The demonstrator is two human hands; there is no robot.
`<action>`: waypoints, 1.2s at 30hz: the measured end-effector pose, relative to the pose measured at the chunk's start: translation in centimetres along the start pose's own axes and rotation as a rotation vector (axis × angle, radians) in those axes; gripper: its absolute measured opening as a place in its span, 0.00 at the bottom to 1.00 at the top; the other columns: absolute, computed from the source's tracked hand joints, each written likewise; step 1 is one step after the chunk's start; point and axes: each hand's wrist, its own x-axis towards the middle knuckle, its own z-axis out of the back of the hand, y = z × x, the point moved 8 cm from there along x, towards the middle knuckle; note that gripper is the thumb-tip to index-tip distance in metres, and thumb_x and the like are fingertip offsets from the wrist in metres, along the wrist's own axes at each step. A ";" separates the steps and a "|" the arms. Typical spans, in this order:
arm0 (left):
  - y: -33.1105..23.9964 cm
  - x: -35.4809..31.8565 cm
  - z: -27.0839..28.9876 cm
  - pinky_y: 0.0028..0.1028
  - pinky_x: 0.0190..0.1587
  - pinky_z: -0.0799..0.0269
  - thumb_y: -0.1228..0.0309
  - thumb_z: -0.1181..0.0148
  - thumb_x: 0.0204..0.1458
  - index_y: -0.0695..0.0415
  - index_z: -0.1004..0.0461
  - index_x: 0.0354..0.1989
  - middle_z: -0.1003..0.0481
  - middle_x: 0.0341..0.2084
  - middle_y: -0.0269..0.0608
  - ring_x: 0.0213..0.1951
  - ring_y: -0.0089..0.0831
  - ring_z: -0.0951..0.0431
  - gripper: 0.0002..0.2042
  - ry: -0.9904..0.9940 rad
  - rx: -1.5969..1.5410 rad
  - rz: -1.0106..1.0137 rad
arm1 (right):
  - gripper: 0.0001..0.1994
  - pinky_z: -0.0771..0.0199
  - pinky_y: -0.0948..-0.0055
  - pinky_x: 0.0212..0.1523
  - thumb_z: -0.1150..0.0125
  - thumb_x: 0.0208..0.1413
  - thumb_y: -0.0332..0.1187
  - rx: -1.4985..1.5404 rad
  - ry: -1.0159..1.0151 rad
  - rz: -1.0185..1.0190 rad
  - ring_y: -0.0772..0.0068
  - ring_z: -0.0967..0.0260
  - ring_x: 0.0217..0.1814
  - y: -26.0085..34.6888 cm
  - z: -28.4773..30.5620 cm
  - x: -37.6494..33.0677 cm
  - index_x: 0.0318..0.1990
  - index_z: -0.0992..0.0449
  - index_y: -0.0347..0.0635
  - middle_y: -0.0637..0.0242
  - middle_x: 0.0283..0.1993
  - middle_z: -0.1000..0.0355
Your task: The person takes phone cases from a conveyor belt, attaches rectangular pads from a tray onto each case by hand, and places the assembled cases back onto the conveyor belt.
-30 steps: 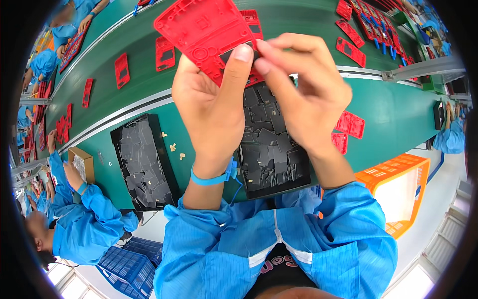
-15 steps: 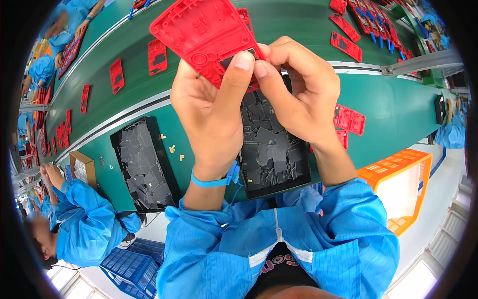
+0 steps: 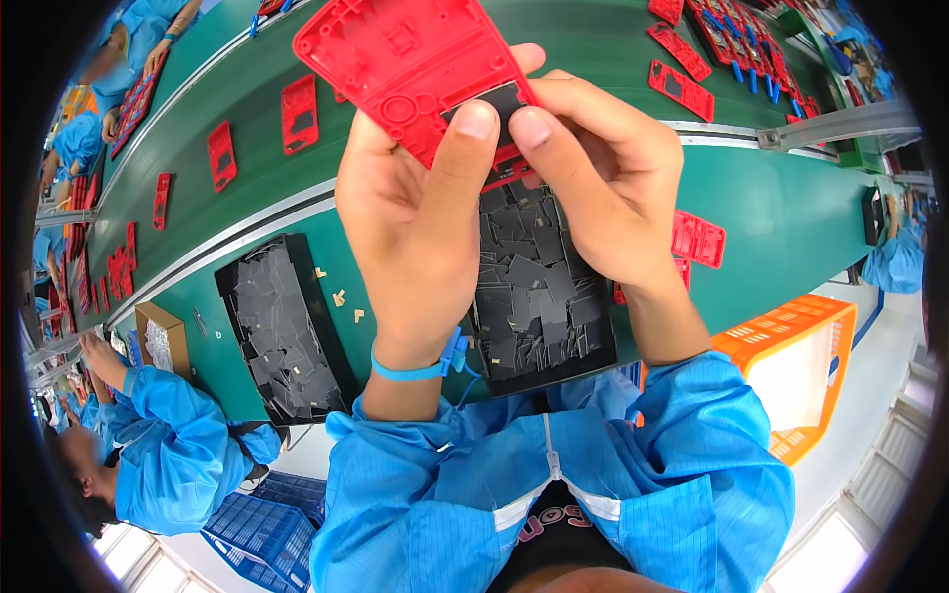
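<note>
Both my hands hold a red plastic shell (image 3: 400,49) up over the work surface, its ribbed inner side facing me. A flat black pad (image 3: 506,100) lies in a recess near the shell's lower edge. My left hand (image 3: 410,222) is closed round the lower left of the shell, its thumb over the pad's left part. My right hand (image 3: 608,188) grips the right edge, thumb tip at the pad's right end. Below them stands a black tray (image 3: 605,348) heaped with dark grey pads (image 3: 539,282). My left wrist wears a blue strap (image 3: 410,374).
A second black tray (image 3: 341,366) of grey pads is at the left, small tan pieces (image 3: 339,297) beside it. Red shells (image 3: 300,114) lie along the green conveyor (image 3: 395,163); others (image 3: 698,238) are right of my hands. An orange crate (image 3: 786,331) stands right, a co-worker (image 3: 168,445) left.
My right thumb has shifted slightly right, and more of the black pad shows in the shell. Red shells on the conveyor have moved a little left.
</note>
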 end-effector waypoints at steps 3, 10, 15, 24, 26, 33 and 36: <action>-0.8 -0.2 -0.6 0.39 0.62 0.28 0.74 0.47 0.66 0.66 0.32 0.61 0.24 0.56 0.61 0.55 0.39 0.21 0.17 0.038 0.018 -0.039 | 0.06 0.33 0.80 0.34 0.37 0.62 0.22 0.073 0.019 0.006 0.84 0.32 0.34 0.5 0.2 0.2 0.44 0.19 0.29 0.67 0.34 0.25; -1.0 -0.5 -1.0 0.38 0.60 0.26 0.74 0.48 0.66 0.67 0.34 0.62 0.24 0.56 0.63 0.55 0.40 0.21 0.18 0.053 0.069 -0.060 | 0.06 0.32 0.81 0.37 0.37 0.63 0.21 0.233 0.063 -0.050 0.85 0.31 0.38 -0.1 0.5 0.2 0.44 0.18 0.28 0.68 0.38 0.24; -1.3 -0.8 -1.1 0.36 0.59 0.25 0.74 0.47 0.66 0.67 0.34 0.62 0.24 0.55 0.62 0.54 0.39 0.20 0.18 0.031 0.079 -0.053 | 0.07 0.33 0.81 0.35 0.36 0.62 0.21 0.243 0.053 -0.006 0.85 0.32 0.36 0.3 0.2 0.1 0.45 0.18 0.29 0.67 0.37 0.23; -0.7 -0.8 0.4 0.32 0.51 0.20 0.77 0.41 0.63 0.68 0.26 0.54 0.19 0.47 0.54 0.47 0.35 0.17 0.13 -0.033 0.027 0.000 | 0.12 0.28 0.76 0.51 0.40 0.60 0.14 -0.058 0.152 0.131 0.73 0.27 0.49 1.4 0.2 -0.8 0.50 0.21 0.26 0.53 0.51 0.23; -0.8 -1.0 0.7 0.33 0.48 0.19 0.77 0.42 0.63 0.69 0.26 0.54 0.19 0.45 0.55 0.44 0.35 0.16 0.13 -0.094 0.075 -0.040 | 0.13 0.28 0.76 0.51 0.40 0.60 0.14 -0.080 0.167 0.157 0.73 0.27 0.49 1.3 -0.1 -0.8 0.51 0.22 0.26 0.52 0.52 0.23; -1.2 -1.1 0.2 0.34 0.44 0.17 0.76 0.42 0.63 0.71 0.26 0.52 0.19 0.44 0.58 0.40 0.37 0.16 0.13 -0.085 0.127 -0.079 | 0.06 0.40 0.78 0.29 0.34 0.55 0.18 0.053 -0.005 0.142 0.81 0.39 0.28 1.2 0.0 -0.9 0.40 0.19 0.31 0.67 0.29 0.28; -0.9 -1.2 0.3 0.34 0.44 0.17 0.75 0.43 0.64 0.72 0.26 0.52 0.19 0.44 0.59 0.40 0.38 0.16 0.13 -0.083 0.119 -0.056 | 0.04 0.40 0.78 0.29 0.35 0.55 0.18 0.088 -0.047 0.123 0.82 0.39 0.28 1.2 -0.1 -1.1 0.38 0.19 0.30 0.68 0.29 0.29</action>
